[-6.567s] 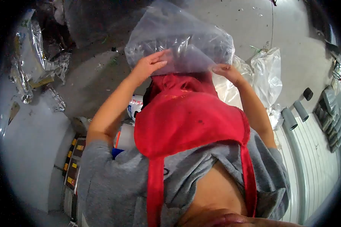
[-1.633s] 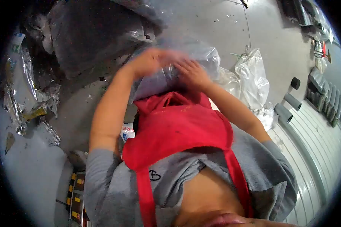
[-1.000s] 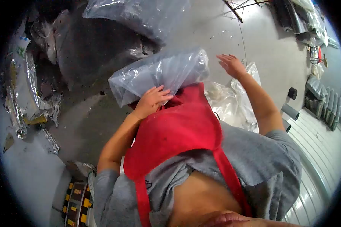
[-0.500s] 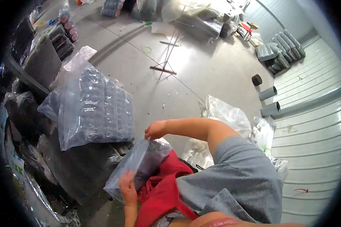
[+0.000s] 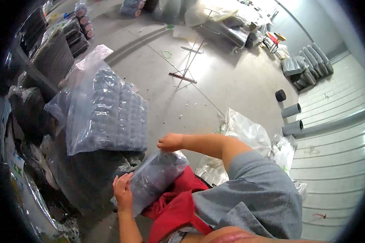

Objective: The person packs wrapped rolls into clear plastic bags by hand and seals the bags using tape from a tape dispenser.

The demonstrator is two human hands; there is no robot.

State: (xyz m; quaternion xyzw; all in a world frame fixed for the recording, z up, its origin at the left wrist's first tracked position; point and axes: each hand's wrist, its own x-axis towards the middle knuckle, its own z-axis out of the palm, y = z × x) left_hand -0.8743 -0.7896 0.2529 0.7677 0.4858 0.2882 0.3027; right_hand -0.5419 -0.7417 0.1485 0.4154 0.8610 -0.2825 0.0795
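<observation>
Left hand [image 5: 123, 190]: flat and open against near-left side of clear plastic bag [image 5: 156, 178] of dark items | Right hand [image 5: 170, 142]: fingers pinched on bag's far top edge | Bag: held over red apron [image 5: 172, 206], near centre | Left, just beyond: larger filled bag [image 5: 105, 113] on dark heap | Right: grey tubes [image 5: 291, 118] on floor [image 5: 215, 85]

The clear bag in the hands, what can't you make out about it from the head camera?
- What fills the clear bag: dark shapes, blurred behind wrinkled plastic.
- Its lower end: hidden behind the red apron.
- Left hand palm: pressed flat to the bag, grip unclear.
- Right hand fingertips: curled over the bag's top edge, hidden.
</observation>
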